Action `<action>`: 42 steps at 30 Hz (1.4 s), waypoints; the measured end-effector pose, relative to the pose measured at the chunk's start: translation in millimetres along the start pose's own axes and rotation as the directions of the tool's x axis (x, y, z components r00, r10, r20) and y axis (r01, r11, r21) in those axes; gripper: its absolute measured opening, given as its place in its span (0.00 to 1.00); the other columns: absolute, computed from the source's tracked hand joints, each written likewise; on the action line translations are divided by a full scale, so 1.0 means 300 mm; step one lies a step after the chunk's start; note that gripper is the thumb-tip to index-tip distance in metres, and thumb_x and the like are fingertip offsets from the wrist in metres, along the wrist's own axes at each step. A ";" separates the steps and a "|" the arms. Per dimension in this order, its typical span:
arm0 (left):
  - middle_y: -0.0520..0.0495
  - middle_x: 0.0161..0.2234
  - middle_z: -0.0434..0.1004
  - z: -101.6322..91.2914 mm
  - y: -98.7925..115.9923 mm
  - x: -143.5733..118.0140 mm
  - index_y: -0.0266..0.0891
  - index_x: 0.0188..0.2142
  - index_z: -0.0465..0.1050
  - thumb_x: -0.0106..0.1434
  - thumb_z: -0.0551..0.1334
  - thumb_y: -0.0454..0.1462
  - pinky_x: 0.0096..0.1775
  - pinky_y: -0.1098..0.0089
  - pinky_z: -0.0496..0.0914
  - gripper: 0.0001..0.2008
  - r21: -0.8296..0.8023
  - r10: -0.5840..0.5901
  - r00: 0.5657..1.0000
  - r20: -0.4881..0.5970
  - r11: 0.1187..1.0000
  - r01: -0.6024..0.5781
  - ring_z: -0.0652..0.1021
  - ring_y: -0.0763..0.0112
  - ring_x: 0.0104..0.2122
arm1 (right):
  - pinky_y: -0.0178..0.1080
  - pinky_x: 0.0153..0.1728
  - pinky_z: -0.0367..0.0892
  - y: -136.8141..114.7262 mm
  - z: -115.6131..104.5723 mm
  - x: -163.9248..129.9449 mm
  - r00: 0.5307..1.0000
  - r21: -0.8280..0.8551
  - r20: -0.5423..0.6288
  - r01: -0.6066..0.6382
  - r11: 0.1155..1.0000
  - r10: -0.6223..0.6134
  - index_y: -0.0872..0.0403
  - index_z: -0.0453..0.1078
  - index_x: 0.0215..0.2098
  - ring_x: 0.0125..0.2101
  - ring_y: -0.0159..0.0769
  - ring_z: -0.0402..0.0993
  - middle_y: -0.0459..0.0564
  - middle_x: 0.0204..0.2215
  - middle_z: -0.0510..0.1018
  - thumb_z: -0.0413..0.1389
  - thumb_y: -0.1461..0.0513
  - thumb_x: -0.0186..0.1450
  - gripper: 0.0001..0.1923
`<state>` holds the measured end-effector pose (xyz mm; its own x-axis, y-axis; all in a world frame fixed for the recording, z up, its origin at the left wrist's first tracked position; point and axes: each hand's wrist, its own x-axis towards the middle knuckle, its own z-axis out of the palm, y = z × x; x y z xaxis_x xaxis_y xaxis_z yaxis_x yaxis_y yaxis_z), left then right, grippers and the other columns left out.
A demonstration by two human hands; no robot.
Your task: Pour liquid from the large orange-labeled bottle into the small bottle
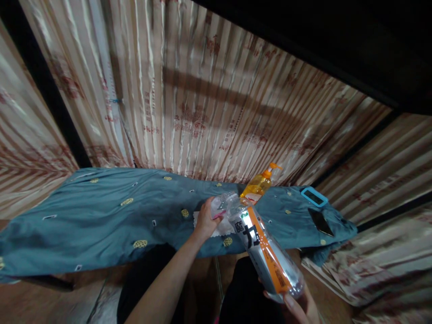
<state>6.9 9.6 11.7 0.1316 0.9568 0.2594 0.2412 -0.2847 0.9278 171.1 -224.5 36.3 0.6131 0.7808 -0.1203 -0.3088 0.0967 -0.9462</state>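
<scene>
Teal cloth (162, 198) lies beyond one large bottle (261, 249), held up by a right hand (302, 303) clasping its base. One pump bottle (268, 173) contains amber liquid (258, 183). A left hand (205, 221) grips one clear container (220, 202), contents unclear, beside the large bottle's neck. Two phone-like slabs (320, 222) lie at right.

Count of items in view. Hands: two, one left hand (204, 223) and one right hand (299, 308). Bottles: two, comprising one large labelled bottle (265, 252) and one orange pump bottle (257, 186). Small clear plastic vessels: one vessel (219, 207); its exact type cannot be determined. White sheets: one sheet (222, 229), partly hidden. Blue-framed flat objects: one object (313, 197). Dark flat slabs: one slab (320, 222). Teal covers: one cover (101, 220), bearing at least eight yellow prints. Dark-clad legs: two legs (145, 274).
</scene>
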 end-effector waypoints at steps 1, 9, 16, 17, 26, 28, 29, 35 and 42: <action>0.41 0.49 0.75 -0.001 0.001 0.000 0.37 0.53 0.66 0.50 0.68 0.28 0.55 0.57 0.68 0.31 0.010 -0.002 1.000 -0.004 1.000 0.002 0.75 0.57 0.50 | 0.41 0.35 0.76 -0.003 0.003 -0.002 1.000 -0.002 -0.002 0.002 1.000 -0.002 0.50 0.68 0.53 0.41 0.44 0.78 0.53 0.45 0.78 0.68 0.53 0.51 0.33; 0.42 0.51 0.74 -0.005 -0.002 0.002 0.39 0.55 0.65 0.49 0.69 0.29 0.56 0.56 0.67 0.33 0.026 0.008 1.000 -0.018 1.000 -0.008 0.75 0.57 0.52 | 0.43 0.37 0.74 -0.034 0.027 -0.020 1.000 -0.068 0.025 0.001 0.998 0.001 0.48 0.66 0.54 0.43 0.45 0.77 0.52 0.46 0.78 0.67 0.51 0.51 0.34; 0.44 0.50 0.75 -0.002 -0.013 0.002 0.40 0.55 0.66 0.47 0.70 0.29 0.56 0.55 0.68 0.34 -0.017 0.005 0.999 -0.041 1.000 -0.006 0.75 0.57 0.51 | 0.47 0.37 0.76 -0.042 0.034 -0.030 1.000 -0.056 0.004 -0.003 0.998 0.003 0.49 0.65 0.55 0.45 0.48 0.75 0.54 0.49 0.76 0.69 0.51 0.49 0.38; 0.44 0.49 0.76 -0.002 -0.012 0.002 0.40 0.54 0.67 0.47 0.70 0.29 0.56 0.55 0.68 0.34 -0.022 0.005 0.999 -0.040 1.000 -0.006 0.75 0.58 0.51 | 0.48 0.37 0.76 -0.041 0.032 -0.029 1.000 -0.059 0.003 0.002 0.998 -0.002 0.50 0.65 0.56 0.44 0.48 0.75 0.54 0.49 0.76 0.69 0.51 0.48 0.39; 0.46 0.43 0.77 -0.002 -0.007 0.000 0.39 0.49 0.71 0.47 0.71 0.28 0.53 0.57 0.70 0.28 -0.056 -0.011 0.999 -0.052 0.998 0.008 0.77 0.60 0.45 | 0.49 0.36 0.76 -0.021 0.004 -0.018 0.999 -0.079 0.030 0.028 0.996 -0.025 0.48 0.65 0.56 0.41 0.48 0.77 0.55 0.48 0.77 0.68 0.50 0.49 0.38; 0.46 0.42 0.77 -0.004 -0.006 0.000 0.38 0.49 0.71 0.47 0.71 0.29 0.52 0.58 0.70 0.28 -0.049 -0.014 0.998 -0.054 0.999 0.012 0.77 0.60 0.44 | 0.49 0.38 0.75 -0.024 0.003 -0.018 0.998 -0.081 0.053 0.021 0.996 -0.016 0.46 0.66 0.55 0.42 0.47 0.78 0.53 0.47 0.78 0.68 0.50 0.49 0.37; 0.47 0.42 0.77 -0.005 -0.005 0.000 0.38 0.48 0.71 0.47 0.71 0.29 0.51 0.58 0.70 0.28 -0.046 -0.017 0.999 -0.050 0.999 0.015 0.77 0.61 0.44 | 0.49 0.39 0.75 -0.027 0.003 -0.019 0.998 -0.085 0.065 0.015 0.996 -0.009 0.45 0.66 0.55 0.42 0.47 0.77 0.52 0.48 0.78 0.68 0.49 0.49 0.38; 0.47 0.41 0.78 -0.013 -0.001 -0.003 0.37 0.49 0.70 0.48 0.70 0.29 0.50 0.60 0.71 0.27 -0.059 -0.017 1.000 -0.022 0.998 0.016 0.78 0.61 0.43 | 0.47 0.41 0.74 -0.050 0.016 -0.019 0.999 -0.122 0.044 0.000 0.993 0.006 0.47 0.65 0.56 0.48 0.49 0.74 0.55 0.52 0.75 0.70 0.49 0.44 0.43; 0.47 0.43 0.78 -0.015 0.000 -0.005 0.38 0.49 0.70 0.49 0.69 0.29 0.50 0.60 0.71 0.26 -0.048 -0.007 1.000 -0.013 0.999 0.007 0.78 0.62 0.43 | 0.44 0.36 0.75 -0.057 0.042 -0.017 1.000 -0.120 -0.028 0.000 0.993 -0.004 0.49 0.66 0.55 0.44 0.47 0.75 0.55 0.50 0.75 0.70 0.49 0.45 0.42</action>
<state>2.4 8.5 12.5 0.1177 0.9594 0.2562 0.1953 -0.2753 0.9413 164.1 -222.3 56.8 0.6347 0.7626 -0.1253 -0.2194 0.0223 -0.9754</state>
